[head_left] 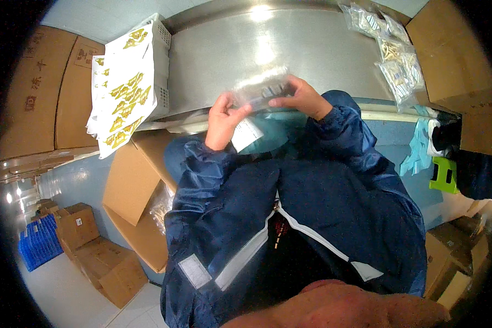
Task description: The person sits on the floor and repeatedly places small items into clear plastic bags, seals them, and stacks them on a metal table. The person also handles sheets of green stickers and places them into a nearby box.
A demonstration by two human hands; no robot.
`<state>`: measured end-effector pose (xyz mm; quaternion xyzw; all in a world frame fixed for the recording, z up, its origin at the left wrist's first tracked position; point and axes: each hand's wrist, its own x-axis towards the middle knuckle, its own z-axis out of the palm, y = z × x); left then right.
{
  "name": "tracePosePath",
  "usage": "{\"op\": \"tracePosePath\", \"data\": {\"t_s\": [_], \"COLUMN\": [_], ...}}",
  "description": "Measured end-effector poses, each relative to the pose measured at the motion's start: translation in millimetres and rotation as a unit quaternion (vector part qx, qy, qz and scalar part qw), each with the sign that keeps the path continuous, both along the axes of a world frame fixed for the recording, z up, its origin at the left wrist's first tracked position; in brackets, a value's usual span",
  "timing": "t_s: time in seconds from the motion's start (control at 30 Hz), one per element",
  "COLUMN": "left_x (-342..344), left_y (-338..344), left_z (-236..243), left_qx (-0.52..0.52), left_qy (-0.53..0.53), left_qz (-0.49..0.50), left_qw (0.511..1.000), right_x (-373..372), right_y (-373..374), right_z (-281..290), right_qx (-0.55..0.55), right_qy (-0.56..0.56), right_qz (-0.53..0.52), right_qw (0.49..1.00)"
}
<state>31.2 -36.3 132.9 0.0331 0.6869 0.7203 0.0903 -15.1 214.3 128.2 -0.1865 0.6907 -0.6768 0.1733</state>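
Note:
A clear plastic bag [255, 87] is stretched between my two hands above the front edge of the metal table. Printed marks show on its surface, and I cannot make out anything inside it. My left hand [223, 120] pinches its left side, the thumb lying along the lower edge. On the other side, my right hand [305, 100] grips the right end between thumb and fingers. Just below the hands, a white printed sheet or label [247, 134] lies over a teal thing [270, 134] at my lap.
Filled clear bags [397, 68] lie at the table's [213, 60] right end beside a cardboard box [456, 52]. At left, sheets with gold print [127, 90] hang over a white crate [162, 71]. An open carton [128, 188] holding bags stands by my left knee.

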Motion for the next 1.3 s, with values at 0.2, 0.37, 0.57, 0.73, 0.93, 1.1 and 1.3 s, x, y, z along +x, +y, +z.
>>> {"op": "tracePosePath", "data": {"t_s": [0.2,0.37,0.57,0.73,0.93,1.1,1.3], "left_x": [15.7,17.1,20.0,8.4,1.1,3.1,4.8], "left_y": [9.4,5.8,27.2,-2.9,-1.0,20.4,29.9], "left_z": [51.8,72.7,47.7,-1.5,10.8,8.1,12.7], "left_qx": [-0.194,-0.263,-0.268,0.024,0.018,0.064,0.051], "left_qy": [0.403,0.474,0.267,0.033,0.038,0.091,0.084], "left_qz": [0.008,0.017,0.224,0.199,0.167,0.131,0.117], "left_qw": [0.894,0.84,0.898,0.979,0.985,0.985,0.988], "right_x": [23.0,31.7,23.3,-46.0,-57.1,7.8,24.8], "right_y": [12.5,15.5,20.0,3.9,2.5,-48.6,-35.5], "right_z": [79.8,97.1,58.4,-35.9,-74.2,-17.1,23.4], "right_qx": [0.065,0.07,0.165,-0.007,0.348,0.126,-0.062], "right_qy": [0.421,0.529,0.262,-0.107,0.178,-0.002,-0.113], "right_qz": [-0.013,-0.045,-0.087,-0.115,-0.257,-0.065,-0.016], "right_qw": [0.905,0.845,0.947,0.988,0.884,0.99,0.992]}}
